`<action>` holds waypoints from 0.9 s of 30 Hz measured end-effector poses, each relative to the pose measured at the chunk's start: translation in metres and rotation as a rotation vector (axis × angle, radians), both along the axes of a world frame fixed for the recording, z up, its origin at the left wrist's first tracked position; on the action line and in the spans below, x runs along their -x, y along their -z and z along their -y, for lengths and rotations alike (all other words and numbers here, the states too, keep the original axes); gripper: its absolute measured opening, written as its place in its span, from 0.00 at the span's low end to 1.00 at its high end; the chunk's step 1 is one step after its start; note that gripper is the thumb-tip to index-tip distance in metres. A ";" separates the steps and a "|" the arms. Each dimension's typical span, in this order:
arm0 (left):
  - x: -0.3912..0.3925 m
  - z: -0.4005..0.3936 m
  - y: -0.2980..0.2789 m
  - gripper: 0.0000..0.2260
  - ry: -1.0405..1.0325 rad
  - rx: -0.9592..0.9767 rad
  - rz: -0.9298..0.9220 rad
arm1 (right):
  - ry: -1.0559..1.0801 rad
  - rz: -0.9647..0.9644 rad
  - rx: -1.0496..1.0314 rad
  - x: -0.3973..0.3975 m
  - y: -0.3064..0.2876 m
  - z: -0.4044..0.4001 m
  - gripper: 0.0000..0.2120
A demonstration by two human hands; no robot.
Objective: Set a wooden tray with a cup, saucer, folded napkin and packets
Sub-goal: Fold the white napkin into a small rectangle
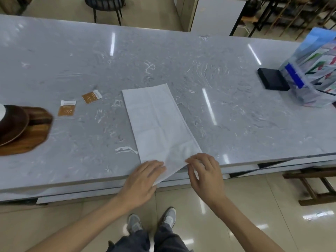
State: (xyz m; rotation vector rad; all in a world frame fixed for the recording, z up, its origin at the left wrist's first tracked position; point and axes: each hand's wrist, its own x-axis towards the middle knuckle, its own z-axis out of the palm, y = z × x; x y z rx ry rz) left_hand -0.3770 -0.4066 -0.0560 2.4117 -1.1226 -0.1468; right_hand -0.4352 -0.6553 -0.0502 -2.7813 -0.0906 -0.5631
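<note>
A white napkin (156, 122) lies as a long folded strip on the grey marble table, its near end hanging over the front edge. My left hand (141, 180) rests flat on the near left corner with straight fingers. My right hand (205, 171) pinches the near right corner, which is lifted slightly. Two orange-and-white packets (66, 108) (91, 96) lie left of the napkin. At the far left edge sits the wooden tray (34, 135), carrying a dark saucer (12, 124) with a sliver of a white cup (1, 113), mostly cut off by the frame.
A black box (272, 79) and a clear holder of colourful leaflets (312, 73) stand at the table's right end. The table's front edge (72, 180) runs just under my hands. Chairs and shelving stand beyond the far side; a wooden frame (316, 186) sits below right.
</note>
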 end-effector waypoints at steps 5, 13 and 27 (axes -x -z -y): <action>-0.017 -0.022 -0.013 0.15 -0.130 0.277 -0.113 | -0.031 -0.034 -0.030 -0.013 -0.022 -0.003 0.09; -0.034 -0.054 -0.057 0.11 -0.147 0.382 -0.296 | -0.201 -0.135 -0.098 -0.014 -0.048 0.022 0.10; -0.080 -0.059 -0.102 0.11 -0.359 0.702 -0.387 | -0.112 -0.203 -0.889 -0.066 -0.119 0.022 0.15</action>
